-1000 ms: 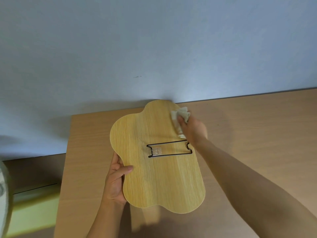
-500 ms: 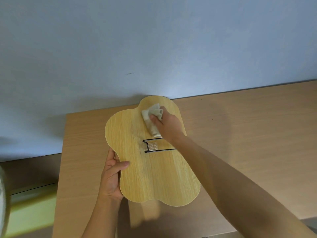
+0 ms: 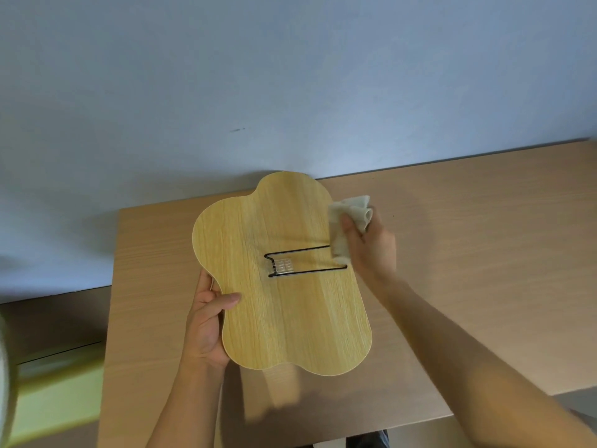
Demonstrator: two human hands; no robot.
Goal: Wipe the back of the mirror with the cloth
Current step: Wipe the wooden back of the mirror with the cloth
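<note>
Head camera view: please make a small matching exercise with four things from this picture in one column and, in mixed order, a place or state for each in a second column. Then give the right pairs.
Things:
1. cloth
2. left hand
3. wire stand
4. table

Places or states:
A. folded flat against the mirror back, at its middle
B. bunched in the right hand, at the mirror's right edge
C. under the mirror, against the blue wall
D. grips the mirror's left edge, thumb on the wood-grain back

Pairs: 1-B, 2-D, 3-A, 4-C
</note>
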